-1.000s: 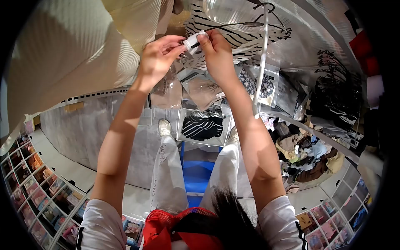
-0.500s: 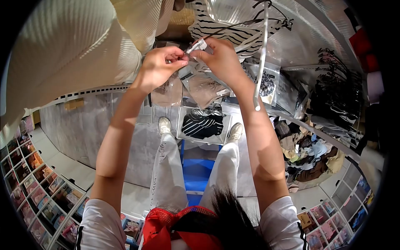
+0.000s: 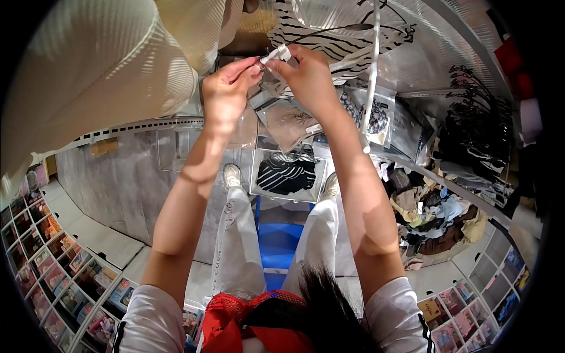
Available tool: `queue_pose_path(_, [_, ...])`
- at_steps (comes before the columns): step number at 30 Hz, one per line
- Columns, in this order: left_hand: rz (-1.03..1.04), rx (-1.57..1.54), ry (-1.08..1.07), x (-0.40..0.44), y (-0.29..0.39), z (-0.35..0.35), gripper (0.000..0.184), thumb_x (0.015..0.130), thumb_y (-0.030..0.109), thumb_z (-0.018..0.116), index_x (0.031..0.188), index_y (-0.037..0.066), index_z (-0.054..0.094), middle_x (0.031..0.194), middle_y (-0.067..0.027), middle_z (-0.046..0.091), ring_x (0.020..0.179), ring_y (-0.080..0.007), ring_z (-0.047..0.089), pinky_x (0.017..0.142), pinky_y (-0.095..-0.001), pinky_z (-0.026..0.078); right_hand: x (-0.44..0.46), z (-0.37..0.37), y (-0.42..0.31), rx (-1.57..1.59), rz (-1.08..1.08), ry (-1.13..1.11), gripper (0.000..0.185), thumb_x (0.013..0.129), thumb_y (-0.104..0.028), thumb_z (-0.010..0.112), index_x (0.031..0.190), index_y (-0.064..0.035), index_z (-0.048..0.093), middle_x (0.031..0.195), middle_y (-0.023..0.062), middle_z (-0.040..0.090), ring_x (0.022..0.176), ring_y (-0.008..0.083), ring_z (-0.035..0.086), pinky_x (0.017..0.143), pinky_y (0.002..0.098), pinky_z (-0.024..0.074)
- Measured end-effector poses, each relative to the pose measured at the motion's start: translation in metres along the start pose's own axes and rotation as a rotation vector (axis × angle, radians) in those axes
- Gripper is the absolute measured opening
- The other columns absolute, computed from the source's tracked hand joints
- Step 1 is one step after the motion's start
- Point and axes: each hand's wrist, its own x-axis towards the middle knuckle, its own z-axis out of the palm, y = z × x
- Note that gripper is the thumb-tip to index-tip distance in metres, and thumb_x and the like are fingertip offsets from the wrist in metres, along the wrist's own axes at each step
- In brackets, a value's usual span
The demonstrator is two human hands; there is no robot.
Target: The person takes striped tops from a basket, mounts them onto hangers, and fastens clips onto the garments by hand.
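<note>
A small white tag is between my two hands near the top centre. My right hand is closed on its right part, thumb and fingers pinching it. My left hand pinches at its left end; a small thin piece there is too small to make out. Behind my hands hangs a white garment with black stripes on a dark hanger, whose arm reaches toward the tag. Under my hands lie clear bags, one with a beige garment.
A cream ribbed garment hangs at upper left. A white rail stands right of my right hand. Below are a bin holding striped clothing, a blue step, a clothes pile, black hangers and compartment shelves.
My left hand has turned more upright, its fingertips now against the tag's left end. My right hand has shifted slightly, still pinching the tag. The striped garment and hanger have moved a little.
</note>
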Motion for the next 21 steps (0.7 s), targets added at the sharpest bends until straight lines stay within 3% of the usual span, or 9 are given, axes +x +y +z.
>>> queue_pose_path(8, [-0.085, 0.017, 0.005, 0.003, 0.001, 0.003, 0.022, 0.083, 0.007, 0.057, 0.102, -0.006, 0.058, 0.09, -0.0083, 0.062, 0.076, -0.0122, 0.06, 0.072, -0.0226, 0.05, 0.008, 0.002, -0.006, -0.06, 0.095, -0.066, 0.026, 0.071, -0.022, 0.068, 0.079, 0.0024, 0.06, 0.067, 0.0168, 0.058, 0.06, 0.0284, 0.054, 0.056, 0.0344, 0.0406])
queue_pose_path(11, [-0.12, 0.105, -0.042, 0.007, -0.005, -0.003, 0.022, 0.084, 0.01, 0.057, 0.099, -0.006, 0.059, 0.086, -0.0072, 0.063, 0.074, -0.0116, 0.06, 0.069, -0.0221, 0.05, 0.009, 0.009, 0.003, -0.047, 0.019, -0.001, 0.038, 0.069, -0.024, 0.067, 0.087, 0.0086, 0.06, 0.069, 0.0215, 0.059, 0.063, 0.0322, 0.058, 0.06, 0.0363, 0.0445])
queue_pose_path(14, [-0.141, 0.181, -0.086, 0.009, -0.002, -0.005, 0.023, 0.083, 0.012, 0.059, 0.097, -0.006, 0.06, 0.082, -0.0072, 0.063, 0.071, -0.0109, 0.06, 0.065, -0.0216, 0.05, 0.009, 0.008, 0.001, -0.043, 0.059, 0.005, 0.027, 0.071, -0.022, 0.068, 0.077, 0.0023, 0.061, 0.066, 0.016, 0.058, 0.06, 0.0287, 0.054, 0.056, 0.0343, 0.0406])
queue_pose_path(21, [-0.183, 0.254, -0.094, 0.015, 0.01, -0.001, 0.023, 0.08, 0.011, 0.062, 0.096, -0.005, 0.06, 0.08, -0.0073, 0.063, 0.069, -0.0107, 0.06, 0.063, -0.0214, 0.05, 0.008, 0.007, 0.005, -0.085, 0.005, 0.009, 0.028, 0.071, -0.024, 0.068, 0.08, 0.0016, 0.061, 0.067, 0.0165, 0.058, 0.06, 0.0301, 0.053, 0.057, 0.0354, 0.0404])
